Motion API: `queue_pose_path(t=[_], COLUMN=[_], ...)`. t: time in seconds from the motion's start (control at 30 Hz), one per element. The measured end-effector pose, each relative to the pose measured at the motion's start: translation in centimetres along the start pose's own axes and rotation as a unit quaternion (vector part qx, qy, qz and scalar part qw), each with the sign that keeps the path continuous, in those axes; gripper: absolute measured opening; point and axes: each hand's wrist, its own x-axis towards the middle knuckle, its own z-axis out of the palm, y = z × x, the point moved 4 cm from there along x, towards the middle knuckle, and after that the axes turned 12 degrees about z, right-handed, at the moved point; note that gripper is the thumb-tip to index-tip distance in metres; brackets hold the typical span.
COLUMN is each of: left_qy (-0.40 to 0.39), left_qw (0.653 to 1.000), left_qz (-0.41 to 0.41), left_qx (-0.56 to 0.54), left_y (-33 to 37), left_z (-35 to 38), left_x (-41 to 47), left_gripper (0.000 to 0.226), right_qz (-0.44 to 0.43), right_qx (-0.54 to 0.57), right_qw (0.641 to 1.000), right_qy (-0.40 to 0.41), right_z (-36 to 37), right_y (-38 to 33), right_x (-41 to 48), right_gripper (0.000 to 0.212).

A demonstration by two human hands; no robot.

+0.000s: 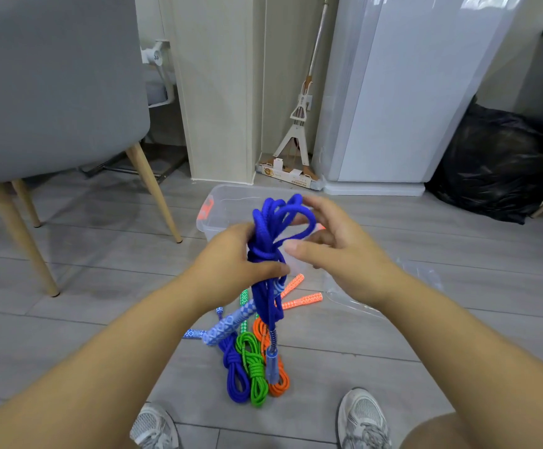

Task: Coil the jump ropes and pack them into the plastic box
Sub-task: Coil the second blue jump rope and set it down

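My left hand [231,267] grips a coiled blue jump rope [268,234] at its wrapped middle, held upright above the floor. Loops stick out at the top and two pale blue handles [231,322] hang below. My right hand [338,251] is beside the top loops, fingers relaxed, touching or nearly touching them. Behind the hands stands the clear plastic box [212,218] with orange clips, open. On the floor below lie three coiled ropes: blue [233,374], green [254,367] and orange [280,380], with orange handles [299,301].
A grey chair [53,92] with wooden legs stands at the left. A clear lid [354,299] lies on the floor right of the box. A white appliance [409,92], a mop [299,124] and a black bag [497,166] line the back wall. My shoes [364,419] are at the bottom.
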Motion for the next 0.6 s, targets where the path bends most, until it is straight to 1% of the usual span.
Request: queue_pose_path(t=[0.07,0.13,0.17,0.23,0.33,0.43,0.5,0.6], left_qy=[-0.036,-0.062,-0.073,-0.100,-0.143,-0.158,-0.157,-0.174], left_qw=[0.998,0.996,0.995,0.994,0.989,0.987,0.987,0.982], left_qz=[0.023,0.028,0.027,0.024,0.020,0.027,0.027,0.016], left_qx=[0.041,0.065,0.060,0.041,0.033,0.002,-0.036,-0.066], left_y=[0.1,0.1,0.0,0.1,0.2,0.1,0.0,-0.3], left_z=[0.2,0.2,0.2,0.3,0.4,0.5,0.6,0.6], left_x=[0.0,0.0,-0.1,-0.2,-0.4,-0.6,-0.7,-0.9], left_gripper=[0.031,0.030,0.029,0.027,0.022,0.027,0.032,0.030], right_qz=[-0.021,-0.042,-0.050,-0.051,-0.052,-0.066,-0.076,-0.077], right_qx=[-0.028,-0.064,-0.076,-0.090,-0.118,-0.083,-0.058,-0.063], right_qw=[0.999,0.997,0.995,0.994,0.991,0.993,0.995,0.994], right_qy=[0.019,0.031,0.031,0.020,-0.017,-0.046,-0.038,-0.052], right_z=[0.1,0.0,-0.1,-0.3,-0.3,-0.2,-0.3,-0.4], right_y=[-0.4,-0.9,-1.0,-1.0,-1.0,-1.3,-1.4,-1.5], right_x=[-0.1,-0.3,-0.4,-0.4,-0.6,-1.2,-1.4,-1.6], right_gripper=[0.079,0.083,0.082,0.076,0.058,0.042,0.038,0.044])
